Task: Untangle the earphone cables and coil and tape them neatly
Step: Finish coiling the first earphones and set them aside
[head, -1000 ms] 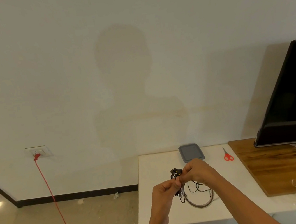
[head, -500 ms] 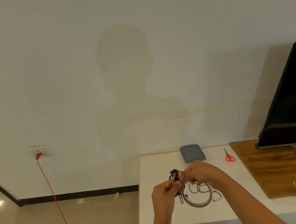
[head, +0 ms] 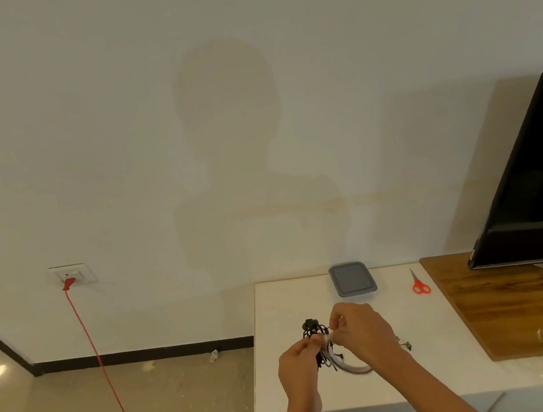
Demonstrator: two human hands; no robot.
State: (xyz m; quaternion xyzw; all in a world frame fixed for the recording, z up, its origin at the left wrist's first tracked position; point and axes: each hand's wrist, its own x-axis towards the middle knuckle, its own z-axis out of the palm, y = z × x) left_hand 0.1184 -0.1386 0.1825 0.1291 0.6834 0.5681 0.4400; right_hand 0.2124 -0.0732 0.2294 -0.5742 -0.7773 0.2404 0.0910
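Observation:
Over the white table [head: 295, 399] both hands meet on a black bundle of earphone cables [head: 311, 328]. My left hand [head: 300, 366] pinches the coiled bundle from below. My right hand [head: 361, 332] grips a pale strip of tape at the bundle's right side. A roll of tape [head: 353, 368] lies on the table under my right wrist, partly hidden. More thin cable with a small plug [head: 407, 346] trails out to the right of my right forearm.
A grey lidded container [head: 352, 279] sits at the table's back edge and red-handled scissors [head: 419, 285] lie to its right. A wooden board [head: 517, 301] carries a black TV [head: 537, 188]. A red cord [head: 101, 366] hangs from a wall socket to the floor.
The hands have stayed together on the bundle. My right hand has drawn slightly right and its fingers have shifted on the tape at the bundle.

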